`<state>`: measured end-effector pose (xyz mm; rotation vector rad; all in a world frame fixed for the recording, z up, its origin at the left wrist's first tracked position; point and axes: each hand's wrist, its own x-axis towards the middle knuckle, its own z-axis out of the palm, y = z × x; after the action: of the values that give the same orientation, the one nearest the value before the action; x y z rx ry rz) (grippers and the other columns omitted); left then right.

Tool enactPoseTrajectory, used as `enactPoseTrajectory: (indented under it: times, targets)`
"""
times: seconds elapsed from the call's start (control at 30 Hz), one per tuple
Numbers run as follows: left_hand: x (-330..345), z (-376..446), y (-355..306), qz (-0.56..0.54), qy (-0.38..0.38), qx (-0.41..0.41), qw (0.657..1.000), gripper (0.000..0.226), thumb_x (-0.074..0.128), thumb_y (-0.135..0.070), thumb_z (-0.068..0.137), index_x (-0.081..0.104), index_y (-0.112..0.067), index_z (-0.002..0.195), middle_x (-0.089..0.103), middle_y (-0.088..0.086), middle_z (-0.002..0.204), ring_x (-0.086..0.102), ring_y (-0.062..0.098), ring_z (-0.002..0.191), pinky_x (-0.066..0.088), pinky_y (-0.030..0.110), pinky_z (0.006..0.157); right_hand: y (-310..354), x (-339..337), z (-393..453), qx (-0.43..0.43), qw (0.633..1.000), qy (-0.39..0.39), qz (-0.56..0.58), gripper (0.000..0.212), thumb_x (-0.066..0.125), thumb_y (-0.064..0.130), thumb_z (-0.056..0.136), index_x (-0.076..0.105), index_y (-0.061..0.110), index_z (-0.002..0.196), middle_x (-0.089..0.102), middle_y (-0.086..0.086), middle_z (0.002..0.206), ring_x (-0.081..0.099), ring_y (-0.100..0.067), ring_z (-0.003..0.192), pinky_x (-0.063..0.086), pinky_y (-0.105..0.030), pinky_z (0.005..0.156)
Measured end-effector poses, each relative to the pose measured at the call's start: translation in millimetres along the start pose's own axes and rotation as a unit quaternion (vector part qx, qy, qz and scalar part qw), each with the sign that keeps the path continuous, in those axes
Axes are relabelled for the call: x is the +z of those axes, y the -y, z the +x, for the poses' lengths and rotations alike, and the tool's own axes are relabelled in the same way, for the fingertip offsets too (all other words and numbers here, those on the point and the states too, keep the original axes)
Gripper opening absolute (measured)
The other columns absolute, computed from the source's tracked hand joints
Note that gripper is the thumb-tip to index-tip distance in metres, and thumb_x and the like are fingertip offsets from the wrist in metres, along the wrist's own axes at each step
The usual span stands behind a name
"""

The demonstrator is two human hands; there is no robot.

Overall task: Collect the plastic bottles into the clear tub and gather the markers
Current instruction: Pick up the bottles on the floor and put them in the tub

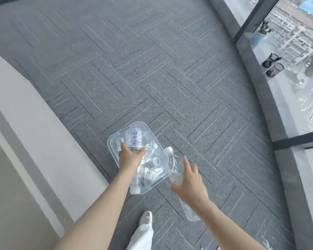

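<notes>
Left hand (pixel 129 156) gripping 1 labelled bottle (pixel 134 138) over clear tub (pixel 114 137); right hand (pixel 190 183) pinching capped bottle (pixel 172 163) just right of tub rim.

Floor: grey carpet (pixel 152 73) in square tiles, with thin light and dark lines that turn from tile to tile.
On the carpet: a clear tub (pixel 114 139) with plastic bottles inside; a white shoe (pixel 146 217) of the person, near the bottom edge.
Left border: a pale wall base (pixel 49 134).
Right border: a dark window frame (pixel 258 83).
Small mark: a red dot (pixel 137 74) on the carpet.
</notes>
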<state>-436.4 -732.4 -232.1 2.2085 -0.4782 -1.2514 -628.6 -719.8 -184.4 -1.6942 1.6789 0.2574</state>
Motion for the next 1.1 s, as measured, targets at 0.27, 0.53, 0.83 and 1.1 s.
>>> enactPoseTrajectory:
  times: [0.27, 0.53, 0.83, 1.1]
  targets:
    - [-24.5, 61.4, -21.6, 0.036, 0.002, -0.061, 0.997, 0.086, 0.055, -0.041, 0.089, 0.002, -0.010, 0.150, 0.024, 0.015, 0.154, 0.034, 0.035, 0.136, 0.035, 0.044, 0.105, 14.2, 8.0, 43.7, -0.011, 0.999, 0.012, -0.036, 0.099, 0.066, 0.029, 0.078, -0.003, 0.029, 0.150, 0.025, 0.000, 0.144, 0.039, -0.021, 0.126, 0.049, -0.037, 0.095]
    - [-23.5, 48.1, 14.4, 0.012, 0.029, -0.065, 0.997, 0.064, 0.056, -0.031, 0.089, 0.028, -0.009, 0.142, 0.039, 0.012, 0.144, 0.042, 0.030, 0.129, 0.039, 0.040, 0.096, 45.1, 33.6, 70.3, -0.003, 0.999, 0.040, -0.034, 0.100, 0.067, 0.025, 0.079, -0.003, 0.028, 0.151, 0.029, -0.003, 0.145, 0.042, -0.022, 0.125, 0.049, -0.038, 0.097]
    - [-38.8, 43.0, 39.4, 0.035, 0.032, -0.051, 0.998, 0.054, 0.058, -0.030, 0.089, 0.039, -0.011, 0.136, 0.046, 0.011, 0.138, 0.048, 0.025, 0.119, 0.040, 0.035, 0.092, 75.6, 46.4, 105.1, -0.036, 0.999, 0.020, -0.026, 0.100, 0.064, 0.048, 0.083, -0.003, 0.021, 0.152, 0.014, -0.001, 0.158, 0.026, -0.025, 0.142, 0.034, -0.040, 0.109]
    - [-25.3, 31.8, 28.7, 0.052, 0.105, -0.019, 0.993, 0.053, 0.054, -0.030, 0.091, 0.036, -0.016, 0.139, 0.043, 0.005, 0.142, 0.048, 0.020, 0.118, 0.034, 0.030, 0.085, 49.3, 50.5, 94.1, -0.011, 0.999, 0.023, -0.027, 0.091, 0.062, 0.043, 0.085, 0.005, 0.021, 0.151, 0.019, 0.001, 0.156, 0.033, -0.025, 0.138, 0.040, -0.042, 0.106]
